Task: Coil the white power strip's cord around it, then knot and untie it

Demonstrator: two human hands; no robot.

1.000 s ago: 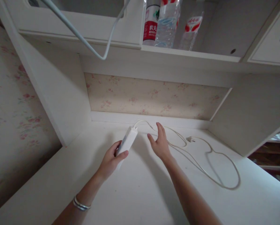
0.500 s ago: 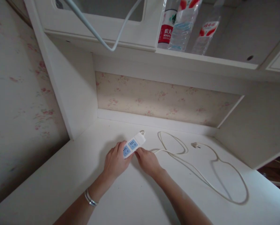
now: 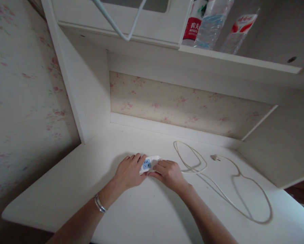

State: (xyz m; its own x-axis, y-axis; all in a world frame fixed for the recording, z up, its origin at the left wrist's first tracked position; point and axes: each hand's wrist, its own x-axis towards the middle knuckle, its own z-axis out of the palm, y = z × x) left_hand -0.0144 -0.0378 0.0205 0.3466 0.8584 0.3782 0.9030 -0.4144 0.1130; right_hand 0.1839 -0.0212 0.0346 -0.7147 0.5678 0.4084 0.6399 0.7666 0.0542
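Observation:
A white power strip (image 3: 147,164) with blue socket faces is held between my two hands, just over the white desktop. My left hand (image 3: 131,170) wraps round its left end and covers one of the sockets. On the other end, my right hand (image 3: 170,173) grips with thumb below and fingers on top. One blue socket shows between the hands. The strip's cream cord (image 3: 222,194) lies in loops to the right, and its plug (image 3: 215,157) rests on the desk near the back right.
A white desktop (image 3: 111,217) stretches around my hands, its left edge beside a flowered wall. Above hangs a shelf (image 3: 238,61) with several plastic bottles (image 3: 210,25). A pale looped cable (image 3: 116,25) dangles from the upper cabinet. Side panels (image 3: 91,84) stand left and right.
The power strip has turned from slanted to nearly level and come lower. My right hand has moved from its underside onto its right end. The view has shifted slightly.

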